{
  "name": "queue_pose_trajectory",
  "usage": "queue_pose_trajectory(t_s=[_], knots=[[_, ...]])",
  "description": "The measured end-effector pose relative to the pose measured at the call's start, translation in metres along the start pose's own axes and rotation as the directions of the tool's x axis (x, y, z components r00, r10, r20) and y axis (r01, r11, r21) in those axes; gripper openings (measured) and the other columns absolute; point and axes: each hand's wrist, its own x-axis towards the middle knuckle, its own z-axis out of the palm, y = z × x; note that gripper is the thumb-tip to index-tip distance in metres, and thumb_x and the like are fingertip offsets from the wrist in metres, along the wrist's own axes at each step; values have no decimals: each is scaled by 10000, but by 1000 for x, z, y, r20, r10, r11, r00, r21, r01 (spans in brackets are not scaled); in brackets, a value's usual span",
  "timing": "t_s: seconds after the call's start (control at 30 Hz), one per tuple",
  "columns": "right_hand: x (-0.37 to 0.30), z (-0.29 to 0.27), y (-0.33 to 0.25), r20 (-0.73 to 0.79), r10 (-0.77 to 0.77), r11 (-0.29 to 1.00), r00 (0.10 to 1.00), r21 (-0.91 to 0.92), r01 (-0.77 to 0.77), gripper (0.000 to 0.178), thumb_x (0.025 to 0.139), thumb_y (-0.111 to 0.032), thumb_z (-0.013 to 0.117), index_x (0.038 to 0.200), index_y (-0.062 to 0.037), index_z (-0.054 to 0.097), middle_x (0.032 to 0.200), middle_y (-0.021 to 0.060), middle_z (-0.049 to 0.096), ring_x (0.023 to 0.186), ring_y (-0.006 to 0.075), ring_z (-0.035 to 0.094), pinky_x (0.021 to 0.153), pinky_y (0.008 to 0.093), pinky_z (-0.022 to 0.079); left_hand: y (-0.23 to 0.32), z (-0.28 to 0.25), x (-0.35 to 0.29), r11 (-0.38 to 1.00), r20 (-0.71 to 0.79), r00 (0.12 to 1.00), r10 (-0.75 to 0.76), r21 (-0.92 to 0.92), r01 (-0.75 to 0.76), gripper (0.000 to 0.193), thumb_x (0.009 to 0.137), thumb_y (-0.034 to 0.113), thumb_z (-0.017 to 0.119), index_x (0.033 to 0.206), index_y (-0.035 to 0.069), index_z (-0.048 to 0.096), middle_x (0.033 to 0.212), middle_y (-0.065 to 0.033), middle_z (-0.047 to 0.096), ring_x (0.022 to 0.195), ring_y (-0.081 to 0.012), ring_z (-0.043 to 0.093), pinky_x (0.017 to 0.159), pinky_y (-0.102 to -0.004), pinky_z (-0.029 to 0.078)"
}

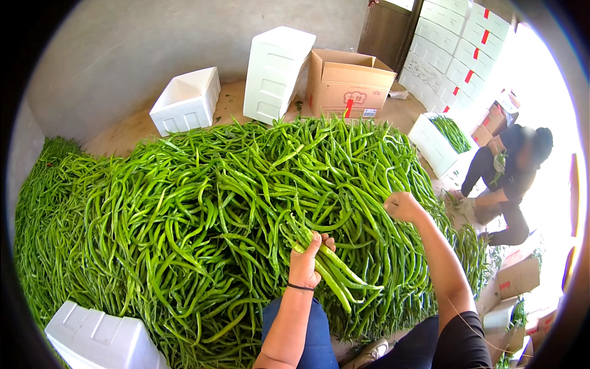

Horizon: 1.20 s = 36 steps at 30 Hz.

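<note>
My left hand is closed round a small bunch of long green chili peppers, their lower ends fanning out to the right below the fist. A black band circles that wrist. To the right and farther out, my right hand hangs over the pile with its fingers curled in. What it holds, if anything, cannot be made out. Under and around both hands spreads a big heap of loose green chili peppers, reaching from the left wall to my feet.
Behind the heap stand a white foam box, a taller foam box on end and an open cardboard carton. Another person crouches at right beside a foam box of peppers. White boxes are stacked behind. A foam box lies front left.
</note>
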Motion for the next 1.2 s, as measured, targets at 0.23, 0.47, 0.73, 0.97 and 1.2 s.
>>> queue_pose_trajectory(t_s=[0.23, 0.47, 0.73, 0.97, 1.2], knots=[[-1, 33, 17, -161, 39, 936, 986, -339, -92, 425, 715, -345, 730, 940, -25, 563, 900, 185, 627, 875, 360, 607, 763, 432, 486, -5, -3, 6, 998, 39, 999, 3, 64, -5, 174, 853, 159, 667, 949, 83, 544, 844, -65, 582, 686, -201, 601, 606, -349, 519], [-16, 32, -16, 2, 132, 869, 991, -481, -115, 534, 697, -273, 699, 1112, -25, 471, 994, 195, 624, 952, 343, 615, 823, 421, 492, -6, 6, 7, 999, 36, 999, -32, -7, 32, 190, 827, 32, 665, 968, 54, 540, 908, -114, 623, 814, -233, 644, 688, -366, 553], [-68, -93, -39, -253, -56, 992, 966, 96, 82, 291, 653, -179, 673, 866, -30, 540, 742, 118, 574, 701, 227, 584, 602, 349, 480, -10, 9, 0, 977, 54, 980, -191, 110, 185, 103, 852, 71, 614, 889, -20, 583, 871, -194, 647, 698, -236, 648, 620, -339, 552], [-134, 7, -77, -171, -763, 640, 623, -68, 765, 265, 674, 47, 618, 885, -112, 636, 1031, 59, 622, 966, 251, 617, 818, 347, 532, -36, 19, -8, 808, 420, 772, -477, -137, 574, 375, 920, 219, 523, 1164, -64, 488, 1255, -195, 521, 1075, -284, 581, 890, -393, 519], [-55, 27, -45, -307, -229, 971, 924, -10, 237, 219, 876, -146, 494, 956, 17, 618, 976, 214, 632, 848, 365, 616, 815, 440, 492, -11, 10, -10, 995, 39, 995, -91, -30, 92, 120, 885, 125, 599, 953, 36, 556, 884, -89, 603, 820, -211, 601, 787, -389, 530]])
